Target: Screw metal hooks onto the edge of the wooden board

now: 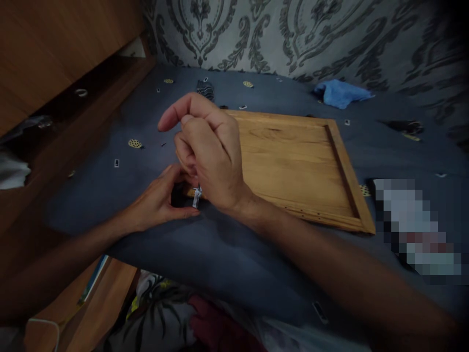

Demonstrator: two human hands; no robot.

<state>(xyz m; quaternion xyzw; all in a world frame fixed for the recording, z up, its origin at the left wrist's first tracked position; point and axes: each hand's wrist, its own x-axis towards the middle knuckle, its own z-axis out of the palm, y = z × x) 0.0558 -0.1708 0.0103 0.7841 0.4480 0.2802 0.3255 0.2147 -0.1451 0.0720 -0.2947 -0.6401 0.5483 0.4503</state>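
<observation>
A shallow framed wooden board (286,161) lies on dark blue printed bedding, with small dark holes along its near edge. At its near left corner sits a small shiny metal fitting (197,197), whose exact kind I cannot make out. My left hand (157,200) is closed around that corner, its thumb against the lower end of the fitting. My right hand (210,146) is raised just above the fitting, fingers curled and the index finger bent forward. Whatever lies inside its grip is hidden by the hand, which also covers the left part of the board.
A blue cloth (342,94) lies at the back right, close to the patterned wall. Right of the board is a blurred-out flat object (417,225). Wooden furniture (73,44) borders the left side. Clothes (220,322) are heaped below the bedding's front edge.
</observation>
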